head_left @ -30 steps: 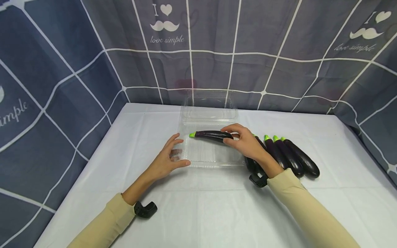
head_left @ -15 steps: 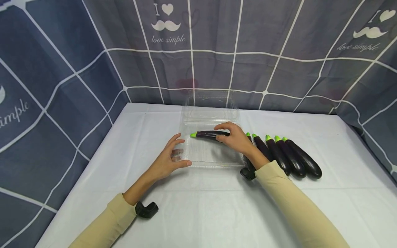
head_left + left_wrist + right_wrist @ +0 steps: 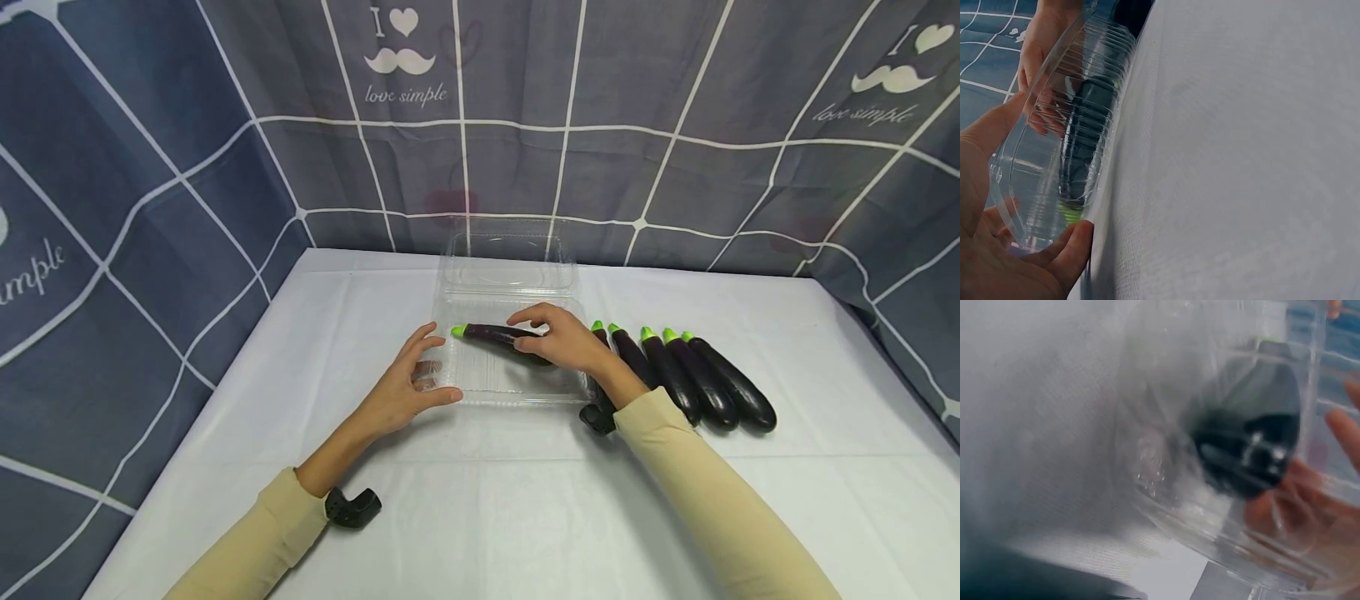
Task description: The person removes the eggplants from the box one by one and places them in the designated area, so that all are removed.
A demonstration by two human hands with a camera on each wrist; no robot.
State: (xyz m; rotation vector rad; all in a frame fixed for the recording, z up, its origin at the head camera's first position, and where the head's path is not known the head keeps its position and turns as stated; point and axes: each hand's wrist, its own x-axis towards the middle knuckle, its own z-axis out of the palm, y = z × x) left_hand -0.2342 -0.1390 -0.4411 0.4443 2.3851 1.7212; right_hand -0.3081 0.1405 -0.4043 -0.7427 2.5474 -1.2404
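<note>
A clear plastic clamshell container [image 3: 487,385] lies open on the table, its lid [image 3: 510,271] folded back toward the curtain. My left hand [image 3: 401,387] holds the container's left end, thumb at the front corner and fingers spread along the side. Inside the tray, my right hand [image 3: 562,340] grips a dark purple eggplant [image 3: 487,333] from above, near its thick end, which the fingers partly hide. The green stem end points left. Through the ribbed wall, the left wrist view shows the eggplant [image 3: 1085,131] low in the tray.
Several more eggplants [image 3: 675,379] lie side by side right of the container, green tips pointing away; the right forearm partly covers the nearest ones. A white cloth [image 3: 480,500] covers the table. Dark checked curtains [image 3: 517,167] stand behind and at both sides.
The right hand has moved left with the eggplant and lowered it, its thick end now tilted toward the front of the tray. The left hand has stayed in place.
</note>
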